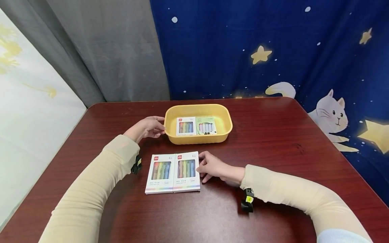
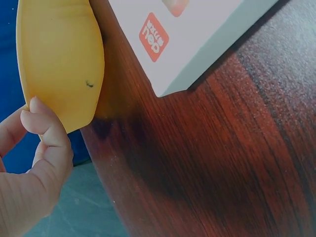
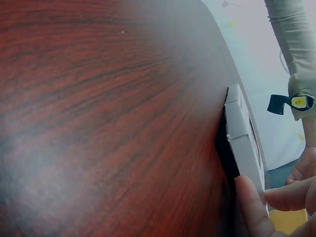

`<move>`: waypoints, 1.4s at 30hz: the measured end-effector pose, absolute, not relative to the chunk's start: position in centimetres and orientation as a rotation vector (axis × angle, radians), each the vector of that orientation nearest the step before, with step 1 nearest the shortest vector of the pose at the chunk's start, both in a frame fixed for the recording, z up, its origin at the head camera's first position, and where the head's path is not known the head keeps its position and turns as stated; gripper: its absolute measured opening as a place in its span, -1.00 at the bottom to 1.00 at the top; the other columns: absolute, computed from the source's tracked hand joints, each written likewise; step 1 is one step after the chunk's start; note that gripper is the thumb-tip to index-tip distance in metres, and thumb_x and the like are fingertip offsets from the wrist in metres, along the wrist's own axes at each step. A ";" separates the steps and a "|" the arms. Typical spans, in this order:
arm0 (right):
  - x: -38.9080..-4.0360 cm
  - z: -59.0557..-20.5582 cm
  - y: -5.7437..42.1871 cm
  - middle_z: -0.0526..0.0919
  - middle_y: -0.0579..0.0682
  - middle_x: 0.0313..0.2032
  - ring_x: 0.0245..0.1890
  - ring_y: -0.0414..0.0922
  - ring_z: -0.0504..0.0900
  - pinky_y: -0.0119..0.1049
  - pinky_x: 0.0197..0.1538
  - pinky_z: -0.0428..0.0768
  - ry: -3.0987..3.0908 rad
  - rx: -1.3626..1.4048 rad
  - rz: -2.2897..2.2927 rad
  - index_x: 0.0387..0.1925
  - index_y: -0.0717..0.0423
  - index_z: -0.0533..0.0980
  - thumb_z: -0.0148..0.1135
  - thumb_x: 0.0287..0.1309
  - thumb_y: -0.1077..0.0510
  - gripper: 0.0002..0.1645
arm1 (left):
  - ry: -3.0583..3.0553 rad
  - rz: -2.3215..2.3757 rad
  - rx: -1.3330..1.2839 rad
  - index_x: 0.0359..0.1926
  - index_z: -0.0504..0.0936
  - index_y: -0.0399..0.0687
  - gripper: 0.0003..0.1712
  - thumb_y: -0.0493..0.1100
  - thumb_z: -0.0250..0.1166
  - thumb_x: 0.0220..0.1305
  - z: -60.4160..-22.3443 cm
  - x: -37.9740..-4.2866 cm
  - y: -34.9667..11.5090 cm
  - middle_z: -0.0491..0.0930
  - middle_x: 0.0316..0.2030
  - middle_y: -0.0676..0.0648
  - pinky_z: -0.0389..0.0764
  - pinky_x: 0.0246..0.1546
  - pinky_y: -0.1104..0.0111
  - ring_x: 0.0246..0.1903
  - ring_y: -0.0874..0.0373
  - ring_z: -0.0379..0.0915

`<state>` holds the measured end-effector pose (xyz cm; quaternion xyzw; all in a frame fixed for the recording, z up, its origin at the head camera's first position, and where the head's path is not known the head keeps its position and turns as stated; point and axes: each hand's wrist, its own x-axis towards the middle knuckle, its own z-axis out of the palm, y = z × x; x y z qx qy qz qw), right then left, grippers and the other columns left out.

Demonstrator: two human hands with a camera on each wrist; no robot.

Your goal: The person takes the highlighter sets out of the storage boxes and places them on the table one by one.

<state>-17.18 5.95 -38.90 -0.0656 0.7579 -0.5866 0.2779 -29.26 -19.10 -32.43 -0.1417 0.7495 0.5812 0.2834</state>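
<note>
In the head view my left hand [image 1: 149, 128] is at the left end of a yellow plastic basket [image 1: 199, 139]. Thumb and fingers pinch its rim in the left wrist view. Two white boxes of coloured pens lie side by side in front of the basket: a left box [image 1: 159, 185] and a right box [image 1: 186, 182], both with windows and rainbow bottom edges. My right hand [image 1: 212, 166] grips the right box by its right edge. From the right wrist, thumb and finger show on that box's side [image 3: 249, 155].
Inside the basket lie a white pen box [image 1: 186, 133] and a green pen box [image 1: 206, 119], side by side. The dark red wooden table [image 1: 267, 135] extends around them. A blue curtain [image 1: 212, 44] and a grey curtain [image 1: 115, 50] hang behind its far edge.
</note>
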 end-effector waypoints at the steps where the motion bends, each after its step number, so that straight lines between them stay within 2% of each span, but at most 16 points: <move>1: -17.2 -38.8 5.9 0.39 0.09 -0.43 -0.54 -0.09 0.45 -0.27 -0.53 0.59 2.030 -0.176 -1.570 0.15 0.36 0.09 0.07 0.08 0.43 -0.40 | 2.004 1.557 -0.381 0.37 0.04 -0.02 -0.29 -0.38 0.06 0.25 -32.4 -29.3 -19.1 0.44 -0.20 -0.15 0.46 -0.55 0.51 -0.59 0.26 0.45; 11: -16.8 -37.8 6.1 0.36 0.13 -0.35 -0.53 -0.09 0.49 -0.23 -0.41 0.63 1.932 -0.164 -1.546 0.22 0.38 0.04 0.05 -0.01 0.49 -0.27 | 2.001 1.559 -0.379 0.37 0.05 -0.02 -0.29 -0.38 0.06 0.25 -32.3 -29.2 -18.9 0.45 -0.23 -0.13 0.46 -0.54 0.52 -0.59 0.26 0.46; 17: -16.6 -37.3 6.3 0.37 0.14 -0.31 -0.45 -0.08 0.47 -0.21 -0.39 0.62 1.944 -0.125 -1.518 0.19 0.36 0.10 0.05 -0.05 0.45 -0.30 | 2.007 1.558 -0.367 0.37 0.04 -0.03 -0.28 -0.39 0.06 0.24 -32.3 -29.3 -18.9 0.47 -0.33 -0.10 0.46 -0.55 0.51 -0.59 0.26 0.46; 27: -16.7 -37.7 6.8 0.36 0.15 -0.22 -0.37 -0.07 0.49 -0.19 -0.30 0.62 1.880 -0.118 -1.564 0.23 0.42 0.05 0.01 -0.04 0.41 -0.27 | 2.010 1.537 -0.395 0.37 0.05 -0.01 -0.31 -0.37 0.05 0.27 -32.4 -29.4 -19.0 0.43 -0.15 -0.15 0.46 -0.54 0.52 -0.57 0.26 0.46; 42: -16.8 -37.7 7.0 0.41 0.21 -0.19 -0.36 -0.05 0.50 -0.16 -0.27 0.62 1.828 -0.100 -1.609 0.22 0.42 0.04 -0.07 0.03 0.44 -0.33 | 2.015 1.530 -0.398 0.38 0.05 0.00 -0.30 -0.37 0.05 0.27 -32.4 -29.4 -18.9 0.41 -0.10 -0.17 0.46 -0.53 0.51 -0.58 0.26 0.46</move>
